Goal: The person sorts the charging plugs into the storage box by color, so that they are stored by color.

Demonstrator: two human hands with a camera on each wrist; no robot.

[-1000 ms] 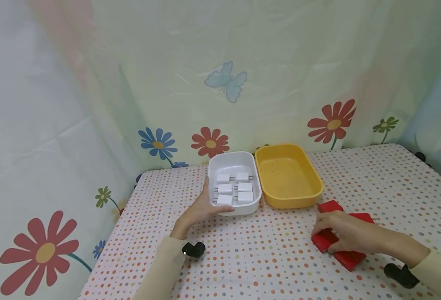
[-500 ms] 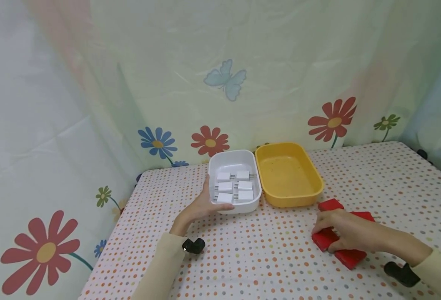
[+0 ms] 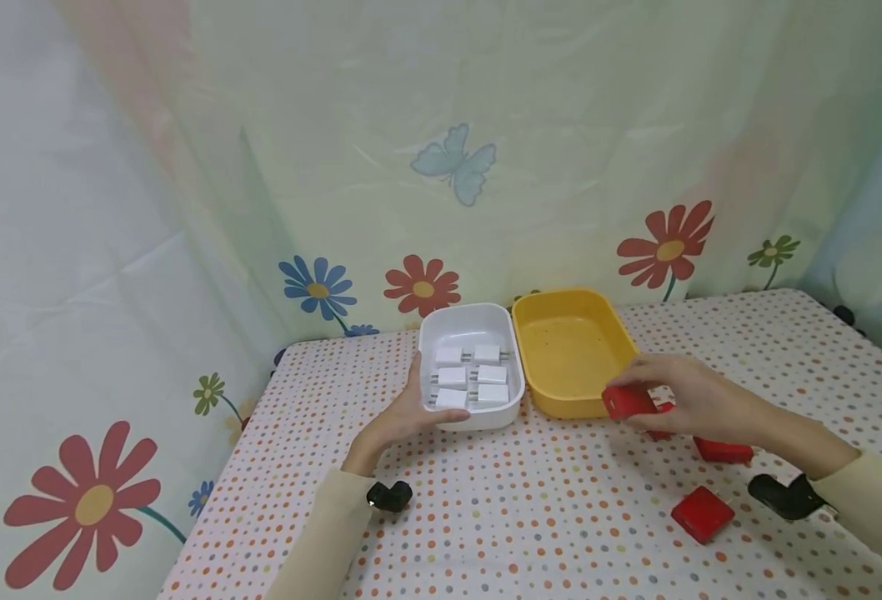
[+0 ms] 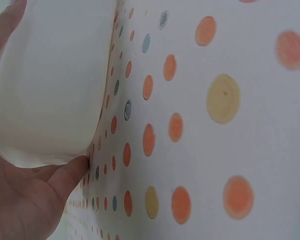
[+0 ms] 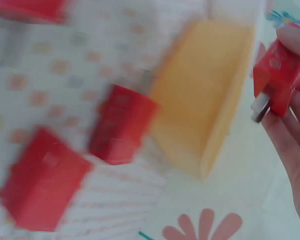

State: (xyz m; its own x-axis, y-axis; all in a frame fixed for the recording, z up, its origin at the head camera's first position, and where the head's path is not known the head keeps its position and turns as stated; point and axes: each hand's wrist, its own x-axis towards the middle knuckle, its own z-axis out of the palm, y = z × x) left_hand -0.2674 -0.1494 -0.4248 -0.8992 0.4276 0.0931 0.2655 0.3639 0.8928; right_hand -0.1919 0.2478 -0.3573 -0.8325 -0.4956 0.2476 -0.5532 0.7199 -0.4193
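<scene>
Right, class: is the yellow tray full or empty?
Empty, as far as it shows: in the head view the yellow tray has a bare floor; the right hand and its red plug hide one corner.

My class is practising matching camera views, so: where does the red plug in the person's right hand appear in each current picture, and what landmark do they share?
Head: the held red plug is right of centre, in the right hand, seen against the yellow tray's near right corner.
Left wrist: not in this picture.
Right wrist: upper right, near the edge.
Shared landmark: the dotted cloth, in all three.
</scene>
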